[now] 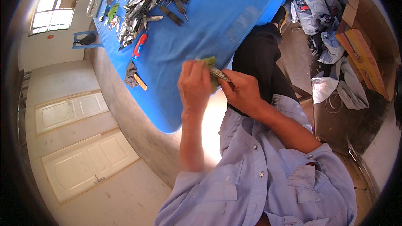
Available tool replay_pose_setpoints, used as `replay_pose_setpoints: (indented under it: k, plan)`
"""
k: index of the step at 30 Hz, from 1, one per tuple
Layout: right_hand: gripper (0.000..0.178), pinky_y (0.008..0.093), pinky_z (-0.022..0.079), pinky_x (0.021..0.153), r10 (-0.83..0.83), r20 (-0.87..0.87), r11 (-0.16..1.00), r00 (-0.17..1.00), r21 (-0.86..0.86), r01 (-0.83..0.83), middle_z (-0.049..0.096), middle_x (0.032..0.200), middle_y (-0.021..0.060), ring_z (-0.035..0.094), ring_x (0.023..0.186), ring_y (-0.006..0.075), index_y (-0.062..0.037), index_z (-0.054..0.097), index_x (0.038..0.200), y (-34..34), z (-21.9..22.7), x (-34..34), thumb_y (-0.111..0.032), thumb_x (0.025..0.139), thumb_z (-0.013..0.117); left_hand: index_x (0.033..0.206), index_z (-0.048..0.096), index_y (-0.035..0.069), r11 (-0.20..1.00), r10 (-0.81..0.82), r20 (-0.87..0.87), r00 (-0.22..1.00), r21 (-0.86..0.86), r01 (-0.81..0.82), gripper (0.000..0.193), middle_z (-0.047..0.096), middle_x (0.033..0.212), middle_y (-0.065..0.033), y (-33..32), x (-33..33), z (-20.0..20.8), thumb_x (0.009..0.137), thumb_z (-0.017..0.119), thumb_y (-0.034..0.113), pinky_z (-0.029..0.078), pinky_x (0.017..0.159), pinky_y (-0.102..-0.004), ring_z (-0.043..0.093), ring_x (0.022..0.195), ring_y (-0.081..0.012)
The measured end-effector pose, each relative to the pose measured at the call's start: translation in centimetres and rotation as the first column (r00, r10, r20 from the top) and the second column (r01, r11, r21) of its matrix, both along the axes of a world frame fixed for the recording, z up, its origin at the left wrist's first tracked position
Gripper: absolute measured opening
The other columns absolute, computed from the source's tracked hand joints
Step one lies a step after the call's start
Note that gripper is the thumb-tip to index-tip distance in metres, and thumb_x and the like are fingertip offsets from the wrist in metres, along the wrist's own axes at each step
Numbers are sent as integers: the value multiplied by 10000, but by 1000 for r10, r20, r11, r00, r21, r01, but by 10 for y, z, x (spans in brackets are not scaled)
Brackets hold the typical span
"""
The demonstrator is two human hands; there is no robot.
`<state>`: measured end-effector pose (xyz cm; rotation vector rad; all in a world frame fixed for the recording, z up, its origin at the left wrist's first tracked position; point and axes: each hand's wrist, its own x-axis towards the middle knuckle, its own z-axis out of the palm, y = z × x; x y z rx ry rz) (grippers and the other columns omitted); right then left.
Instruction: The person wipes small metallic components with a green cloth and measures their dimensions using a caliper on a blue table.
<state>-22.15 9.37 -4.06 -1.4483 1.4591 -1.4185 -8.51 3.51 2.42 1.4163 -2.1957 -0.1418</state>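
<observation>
Just off the near edge of the blue-covered table (171, 88), my two hands meet in front of my body. My left hand (194, 81) is closed, its fingers pinched on a crumpled green piece (209, 61) that looks like cloth. My right hand (243, 91) grips a narrow, pale and dark hard part (218, 74) between thumb and fingers. The green piece touches this part and also shows beneath it. My fingers hide much of both, so the part's exact kind does not show.
A heap of dark and silvery slim parts (155, 4) covers the table's far left. Nearer lie a red and blue tube-shaped thing (139, 47) and a dark grey rag (130, 74) by a yellow strip (140, 82). Plastic bags (318, 10) and an open cardboard box (362, 54) stand right.
</observation>
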Motion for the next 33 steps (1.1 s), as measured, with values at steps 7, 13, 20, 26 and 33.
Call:
replay_pose_setpoints:
  k: [7, 13, 20, 26, 33]
  plan:
    - [206, 429, 539, 616, -16, -118, 999, 993, -37, 12, 697, 829, 149, 692, 705, 337, -41, 690, 1064, 3, 0, 2, -118, 879, 735, 1001, 716, -16, 987, 152, 29, 988, -66, -150, 109, 680, 1006, -158, -6, 15, 8, 909, 687, 33, 537, 788, -422, 677, 902, -340]
    - [213, 423, 538, 614, -19, -151, 998, 988, -63, 9, 672, 808, 126, 687, 709, 322, -50, 692, 1067, 5, -6, 0, -125, 873, 739, 994, 712, 15, 997, -78, -54, 995, -5, 78, 132, 675, 1017, -148, 28, -2, 5, 862, 708, 16, 549, 775, -434, 679, 919, -346]
    - [211, 404, 535, 612, -61, -233, 994, 971, -105, 37, 652, 795, 105, 677, 706, 307, -61, 697, 1064, 4, -7, -1, -132, 870, 744, 1004, 700, -9, 998, -45, -35, 998, 51, 47, 121, 673, 998, -163, 21, -9, 2, 886, 688, 14, 545, 776, -427, 675, 885, -345]
    - [222, 391, 532, 609, -55, -117, 996, 992, -79, 46, 665, 795, 115, 680, 695, 302, -62, 711, 1083, 2, -6, 2, -135, 878, 753, 989, 693, -5, 992, 120, 5, 993, -48, -120, 98, 672, 1003, -170, 0, 17, -3, 909, 661, 42, 533, 774, -449, 669, 889, -365]
    - [199, 353, 503, 597, -22, 112, 996, 993, 87, 12, 684, 813, 131, 658, 644, 255, -23, 720, 1073, 3, -3, 0, -138, 911, 733, 994, 717, -15, 931, 362, -115, 925, -6, -365, 112, 676, 978, -163, 1, 80, 7, 933, 673, 68, 531, 776, -413, 669, 884, -320]
